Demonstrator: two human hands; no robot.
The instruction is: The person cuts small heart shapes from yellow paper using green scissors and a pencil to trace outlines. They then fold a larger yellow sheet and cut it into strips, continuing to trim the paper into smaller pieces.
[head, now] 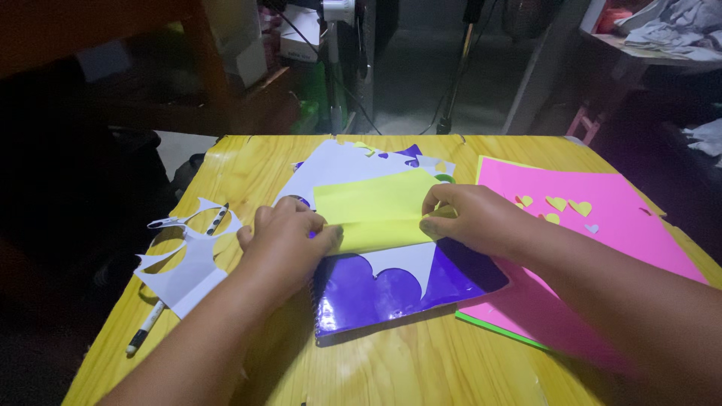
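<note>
Your left hand (284,239) and right hand (468,218) pinch the folded yellow paper (376,207) with closed fingers, mid-counter (421,368), atop a purple notebook (398,289) (pink sheet (602,233) toward the right edge).

A white rectangular cardboard box (299,43) stands in the dim clutter beyond the far edge of the table, left of centre, with a darker printed patch on its front that is too blurred to make out. Just left of it, a second pale cardboard box (242,46) sits on a brown ledge. No signs or screens are in view.
</note>
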